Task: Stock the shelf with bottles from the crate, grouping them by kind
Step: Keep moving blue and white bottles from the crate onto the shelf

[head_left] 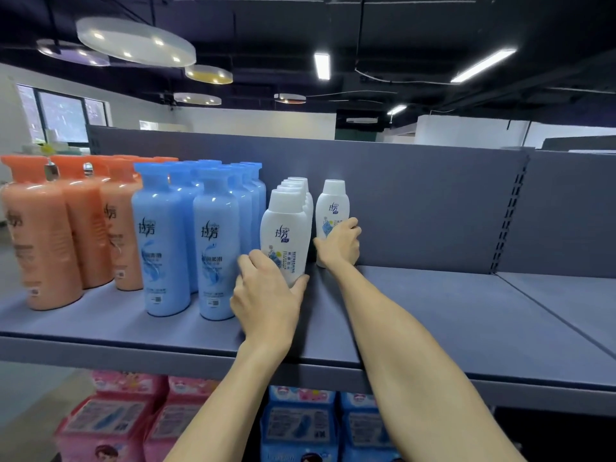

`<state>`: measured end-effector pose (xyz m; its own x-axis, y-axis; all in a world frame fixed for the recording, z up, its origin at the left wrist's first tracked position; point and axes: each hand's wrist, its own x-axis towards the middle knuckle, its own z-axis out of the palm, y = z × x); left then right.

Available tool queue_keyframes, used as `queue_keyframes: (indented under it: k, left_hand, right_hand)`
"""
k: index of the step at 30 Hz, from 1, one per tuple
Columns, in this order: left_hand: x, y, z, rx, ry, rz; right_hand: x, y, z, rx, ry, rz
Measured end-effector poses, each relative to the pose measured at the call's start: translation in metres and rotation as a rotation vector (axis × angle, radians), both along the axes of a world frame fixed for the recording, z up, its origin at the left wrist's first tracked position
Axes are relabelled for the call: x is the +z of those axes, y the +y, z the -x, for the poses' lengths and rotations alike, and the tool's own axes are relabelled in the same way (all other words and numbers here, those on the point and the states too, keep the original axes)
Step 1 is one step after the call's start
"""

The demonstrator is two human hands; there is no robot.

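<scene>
gripping one white blue-flowered bottle each, left hand [266,291] front bottle [283,235], right hand [340,245] rear bottle [331,208].

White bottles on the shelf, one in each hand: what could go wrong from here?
1. The left hand grips the front white bottle low on its body, right against the blue bottles; a nudge could knock the nearest one over.
2. The right hand holds a lone white bottle standing apart from the white row; released crooked, it may tip.
</scene>
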<state>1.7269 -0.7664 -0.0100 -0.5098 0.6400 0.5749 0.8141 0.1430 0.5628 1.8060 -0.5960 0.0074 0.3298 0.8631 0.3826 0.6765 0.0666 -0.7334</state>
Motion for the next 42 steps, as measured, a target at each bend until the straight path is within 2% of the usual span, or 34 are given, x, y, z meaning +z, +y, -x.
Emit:
queue_keyframes:
  k: [6,17,21,28,33,38,42]
  left_hand:
    - [0.003,-0.006,0.0,-0.028,0.03,0.007]
    - [0.005,-0.047,0.004,-0.213,-0.052,-0.05]
    - [-0.007,-0.073,0.004,-0.28,0.07,-0.132]
    - [0.003,-0.102,0.005,-0.395,0.227,-0.078]
    - [-0.038,-0.148,0.023,-0.543,0.442,0.116]
    - [-0.098,-0.156,0.015,-0.64,0.422,0.295]
    - [-0.17,-0.154,0.005,-0.72,0.377,0.441]
  right_hand:
    - [0.009,-0.019,-0.007,0.052,0.031,0.127]
    - [0.015,-0.152,-0.065,0.197,-0.342,0.078]
    - [0.004,-0.2,-0.084,0.203,-0.408,0.006]
    - [0.005,-0.246,-0.085,0.222,-0.427,-0.075]
    - [-0.056,-0.307,-0.095,0.359,-0.422,-0.192]
    - [-0.131,-0.323,-0.097,0.393,-0.465,-0.007]
    - [-0.202,-0.326,-0.099,0.427,-0.477,0.151]
